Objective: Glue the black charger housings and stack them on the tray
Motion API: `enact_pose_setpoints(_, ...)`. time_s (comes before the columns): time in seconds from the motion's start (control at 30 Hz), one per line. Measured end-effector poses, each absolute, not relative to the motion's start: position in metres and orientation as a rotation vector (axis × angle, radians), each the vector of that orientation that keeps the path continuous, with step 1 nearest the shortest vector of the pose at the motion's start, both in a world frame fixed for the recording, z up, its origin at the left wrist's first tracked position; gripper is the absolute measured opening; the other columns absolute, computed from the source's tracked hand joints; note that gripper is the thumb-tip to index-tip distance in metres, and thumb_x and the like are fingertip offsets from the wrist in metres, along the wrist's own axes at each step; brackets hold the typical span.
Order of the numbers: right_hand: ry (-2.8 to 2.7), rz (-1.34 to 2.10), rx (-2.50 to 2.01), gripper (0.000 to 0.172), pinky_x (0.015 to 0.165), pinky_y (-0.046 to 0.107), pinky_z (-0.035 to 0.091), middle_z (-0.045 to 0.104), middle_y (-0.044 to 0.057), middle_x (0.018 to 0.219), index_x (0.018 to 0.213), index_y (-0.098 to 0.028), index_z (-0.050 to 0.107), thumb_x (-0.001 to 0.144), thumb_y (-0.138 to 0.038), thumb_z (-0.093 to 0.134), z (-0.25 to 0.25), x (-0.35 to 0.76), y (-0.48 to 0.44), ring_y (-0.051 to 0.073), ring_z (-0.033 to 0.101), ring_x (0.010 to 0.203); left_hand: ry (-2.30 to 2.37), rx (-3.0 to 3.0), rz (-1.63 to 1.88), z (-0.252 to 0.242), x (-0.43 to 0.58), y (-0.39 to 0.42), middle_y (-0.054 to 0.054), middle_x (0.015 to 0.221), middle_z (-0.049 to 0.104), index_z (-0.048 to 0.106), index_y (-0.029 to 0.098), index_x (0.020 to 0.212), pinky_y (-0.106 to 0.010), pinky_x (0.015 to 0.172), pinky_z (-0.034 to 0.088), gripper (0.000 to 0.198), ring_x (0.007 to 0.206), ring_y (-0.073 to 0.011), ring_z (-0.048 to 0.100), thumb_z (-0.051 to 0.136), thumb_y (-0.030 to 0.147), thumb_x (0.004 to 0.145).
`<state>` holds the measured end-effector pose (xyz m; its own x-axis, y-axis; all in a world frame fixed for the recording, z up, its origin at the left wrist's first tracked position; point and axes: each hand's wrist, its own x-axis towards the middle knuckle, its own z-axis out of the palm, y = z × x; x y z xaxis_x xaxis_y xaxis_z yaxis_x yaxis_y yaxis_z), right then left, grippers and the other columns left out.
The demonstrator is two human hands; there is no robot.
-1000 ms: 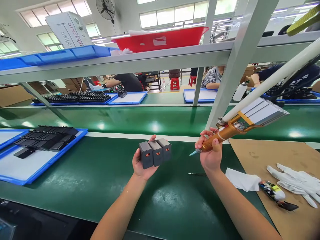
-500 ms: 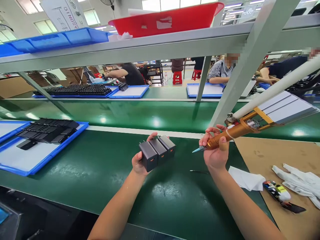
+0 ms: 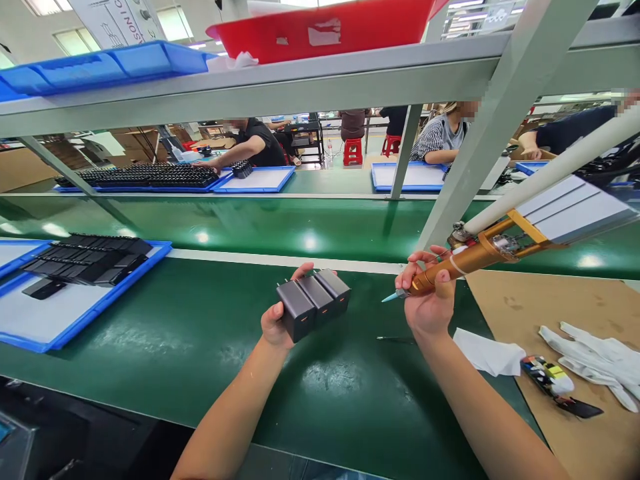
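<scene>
Three black charger blocks sit side by side in my left hand, its fingers wrapped round them from behind and from the left. Small metal prongs stick out at their back edge. My right hand grips an orange dispenser tool, whose pale blue tapered tip points left towards the blocks without touching them. Both hands are raised above the green work surface.
At the left, a blue-rimmed tray holds many black blocks. Cardboard at the right bears white gloves and a circuit assembly. A white cloth lies beside my right forearm. A slanted metal post stands behind the tool.
The view has shifted slightly, while both hands keep nearly the same pose. Across the bench, a person's arm now reaches to the tray of black parts.
</scene>
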<state>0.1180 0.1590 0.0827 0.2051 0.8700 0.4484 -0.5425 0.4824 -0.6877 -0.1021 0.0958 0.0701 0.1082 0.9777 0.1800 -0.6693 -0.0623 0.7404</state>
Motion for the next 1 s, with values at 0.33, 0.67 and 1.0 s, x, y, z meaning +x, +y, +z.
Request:
enact_pose_setpoints(0.33,-0.904,1.053,-0.393,0.030,0.047,0.025,0.046,0.056,-0.002,0.089,0.107,-0.029,0.055,0.081,-0.044,0.060,0.0832,0.1181,0.1588,0.006,0.049,0.050,0.470,0.718,1.398,0.0706,-0.0982,0.0969,-0.010,0.125,0.060,0.051,0.031,0.127,-0.057,0.106,0.033,0.072,0.129,-0.0366,0.047,0.054,0.074,0.068)
enact_pose_setpoints(0.67,-0.921,1.034,-0.432,0.031,0.048,0.026,0.045,0.054,-0.002,0.089,0.107,-0.031,0.052,0.081,-0.046,0.058,0.0820,0.1176,0.1598,0.007,0.047,0.050,0.506,0.607,1.452,0.0699,-0.0953,0.1005,-0.010,0.124,0.060,0.054,0.028,0.128,-0.057,0.106,0.033,0.068,0.134,-0.0363,0.039,0.057,0.066,0.071)
enact_pose_setpoints(1.0,-0.925,1.021,-0.460,0.030,0.048,0.026,0.046,0.054,-0.002,0.088,0.107,-0.030,0.051,0.081,-0.045,0.057,0.0828,0.1175,0.1601,0.007,0.046,0.050,0.556,0.686,1.488,0.0671,-0.0942,0.0995,-0.010,0.126,0.058,0.053,0.028,0.130,-0.054,0.105,0.038,0.073,0.125,-0.0362,0.050,0.069,0.058,0.065)
